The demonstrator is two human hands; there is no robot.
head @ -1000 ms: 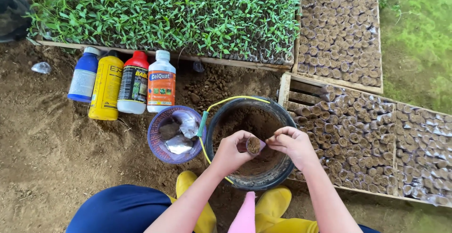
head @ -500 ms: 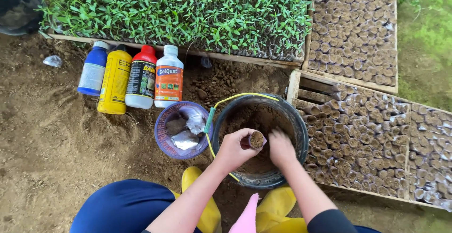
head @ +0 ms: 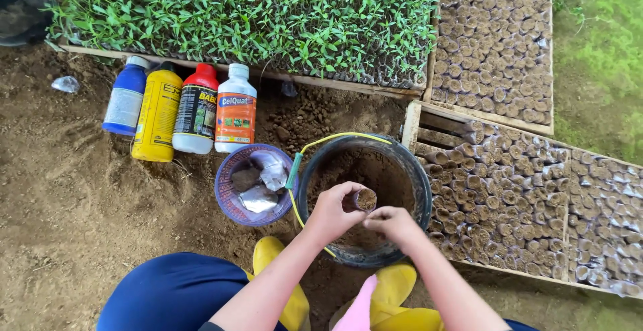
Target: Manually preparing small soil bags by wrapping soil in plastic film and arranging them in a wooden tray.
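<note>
Over the soil bucket (head: 408, 170), left hand (head: 331, 212) grips a small pot (head: 365, 199); right hand (head: 392, 222) pinches beside it.

A single head-worn camera looked steeply down from above onto bare ground (head: 74, 237), close enough that the person's forearms entered from the bottom edge. It faced forward toward the seedling tray (head: 254, 16) along the top edge.

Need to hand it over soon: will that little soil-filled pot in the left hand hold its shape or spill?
The small pot looks thin-walled and soft, so it probably squashes if squeezed. Its top is open with soil showing; tilted, it likely spills. The left hand wraps it easily, suggesting it's light.
</note>
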